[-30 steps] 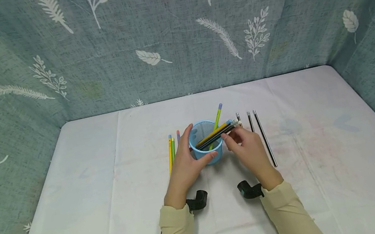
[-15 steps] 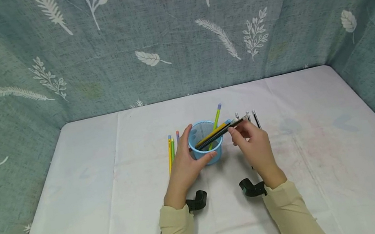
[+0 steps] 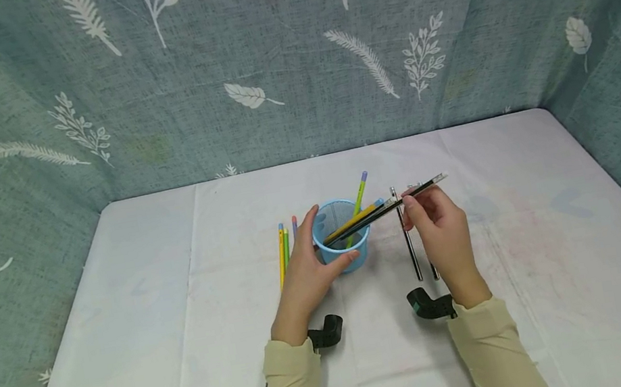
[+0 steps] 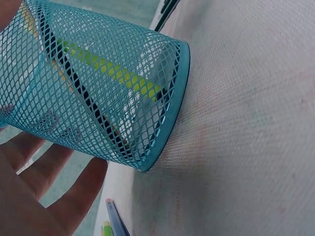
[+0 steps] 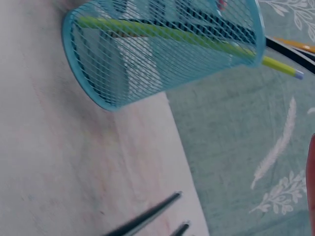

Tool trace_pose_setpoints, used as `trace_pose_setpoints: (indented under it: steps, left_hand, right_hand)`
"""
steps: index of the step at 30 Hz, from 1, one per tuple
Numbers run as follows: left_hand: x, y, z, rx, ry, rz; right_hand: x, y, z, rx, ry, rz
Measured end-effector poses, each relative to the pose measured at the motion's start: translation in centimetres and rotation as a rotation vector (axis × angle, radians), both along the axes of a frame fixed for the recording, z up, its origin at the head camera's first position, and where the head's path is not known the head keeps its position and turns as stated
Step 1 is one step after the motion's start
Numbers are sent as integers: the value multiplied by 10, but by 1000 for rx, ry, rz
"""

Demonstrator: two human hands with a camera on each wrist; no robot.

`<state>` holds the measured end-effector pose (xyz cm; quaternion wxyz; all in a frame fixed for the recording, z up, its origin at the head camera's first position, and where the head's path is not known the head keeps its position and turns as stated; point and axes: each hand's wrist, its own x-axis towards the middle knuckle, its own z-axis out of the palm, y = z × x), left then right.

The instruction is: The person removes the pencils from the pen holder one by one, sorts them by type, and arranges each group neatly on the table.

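Left hand [image 3: 307, 266] curled round the blue cup [image 4: 108, 98]; right hand [image 3: 443, 233], just right of the cup, pinches a black pencil [image 3: 426, 186] whose far end reaches inside it (more black pencils [image 3: 410, 249] lie to the cup's right), and the danger: a snag could drag out the yellow pencil [image 3: 354, 218] alongside, or tip the cup should that left grip slacken

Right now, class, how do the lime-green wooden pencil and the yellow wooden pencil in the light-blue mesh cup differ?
Colour: the lime-green pencil has a lavender end; the yellow pencil has a blue end.
Pose: in the head view, the lime-green pencil looks steeper, while the yellow pencil slants lower.
Shared: both lean in the light-blue mesh cup, their coloured ends sticking out past its rim.
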<state>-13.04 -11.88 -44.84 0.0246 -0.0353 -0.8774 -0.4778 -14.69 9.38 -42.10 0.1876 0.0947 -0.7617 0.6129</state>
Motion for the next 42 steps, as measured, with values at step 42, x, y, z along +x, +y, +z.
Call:
trace_pose_setpoints:
  steps: [42]
  left_hand:
    - [-1, -1, -1, 25, -18, -15]
  right_hand:
    - [-24, 63, -34, -194, -59, -121]
